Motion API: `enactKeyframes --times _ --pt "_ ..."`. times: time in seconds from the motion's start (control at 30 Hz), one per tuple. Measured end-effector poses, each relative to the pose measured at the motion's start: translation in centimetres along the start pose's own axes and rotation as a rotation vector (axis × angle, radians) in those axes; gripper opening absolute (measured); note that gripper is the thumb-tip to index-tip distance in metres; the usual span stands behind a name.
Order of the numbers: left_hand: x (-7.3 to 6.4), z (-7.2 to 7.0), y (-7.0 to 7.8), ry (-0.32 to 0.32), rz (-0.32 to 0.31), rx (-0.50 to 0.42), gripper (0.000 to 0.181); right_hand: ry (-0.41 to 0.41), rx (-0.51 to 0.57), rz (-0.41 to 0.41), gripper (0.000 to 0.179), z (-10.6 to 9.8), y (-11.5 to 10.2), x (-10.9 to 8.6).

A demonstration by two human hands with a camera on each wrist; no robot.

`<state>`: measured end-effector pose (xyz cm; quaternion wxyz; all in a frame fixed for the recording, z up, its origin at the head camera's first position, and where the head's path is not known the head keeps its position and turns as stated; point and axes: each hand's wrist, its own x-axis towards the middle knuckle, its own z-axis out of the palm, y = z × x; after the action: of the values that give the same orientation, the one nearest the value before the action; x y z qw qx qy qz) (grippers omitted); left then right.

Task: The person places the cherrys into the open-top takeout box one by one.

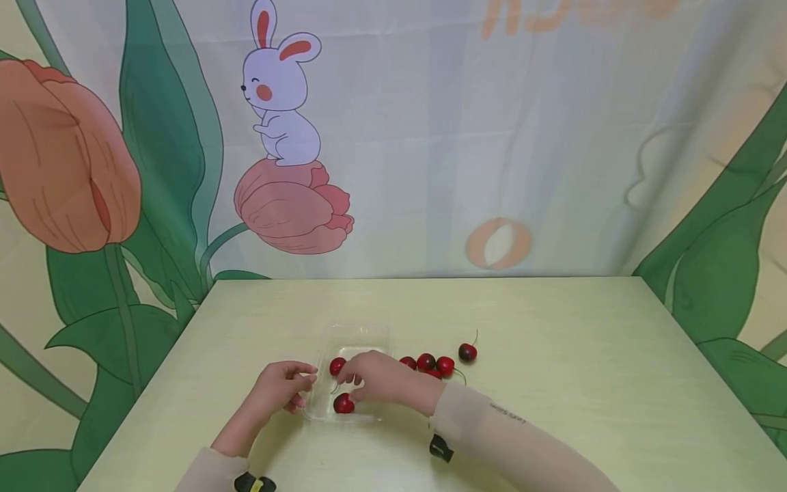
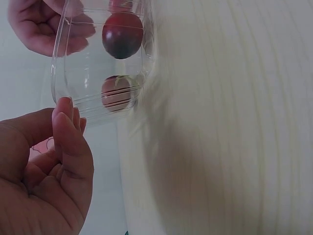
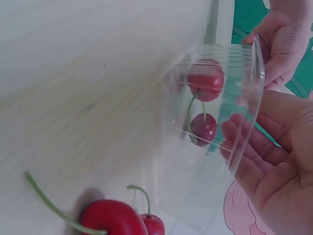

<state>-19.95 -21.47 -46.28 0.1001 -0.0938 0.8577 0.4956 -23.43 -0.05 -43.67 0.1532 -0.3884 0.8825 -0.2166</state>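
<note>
A clear plastic box (image 1: 359,331) lies on the table with dark red cherries in it, one farther back (image 1: 337,366) and one nearer the front (image 1: 344,404). My left hand (image 1: 279,388) pinches the box's left rim between thumb and fingers, also visible in the left wrist view. Over the box, my right hand (image 1: 384,379) reaches in with its fingers loosely bent. Nothing shows between those fingers in the right wrist view, where the right hand (image 3: 279,156) is beside a stemmed cherry (image 3: 203,128). Whether a fingertip touches that cherry I cannot tell.
Right of the box is a cluster of several cherries (image 1: 426,361), partly behind the right forearm. A single cherry (image 1: 467,352) with an upright stem lies farther right. A printed curtain (image 1: 418,137) hangs behind the pale table (image 1: 553,321).
</note>
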Motion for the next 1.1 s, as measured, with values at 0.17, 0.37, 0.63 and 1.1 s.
enactKeyframes --times 0.17,0.37,0.63,1.1 --pt "0.0 0.0 0.0 0.0 0.006 -0.003 0.029 0.03 0.02 -0.04 0.026 -0.5 0.3 -0.4" --pt "-0.1 0.0 0.0 0.005 0.006 -0.003 0.028 0.059 0.048 -0.071 0.026 -1.1 0.6 -1.2" --pt "-0.3 -0.1 0.2 0.002 -0.008 -0.001 0.029 0.08 0.065 -0.041 0.028 -2.2 0.6 -1.8" --pt "-0.3 -0.1 0.3 -0.002 -0.005 0.005 0.028 0.149 0.068 -0.025 0.028 -4.3 1.1 -3.8"
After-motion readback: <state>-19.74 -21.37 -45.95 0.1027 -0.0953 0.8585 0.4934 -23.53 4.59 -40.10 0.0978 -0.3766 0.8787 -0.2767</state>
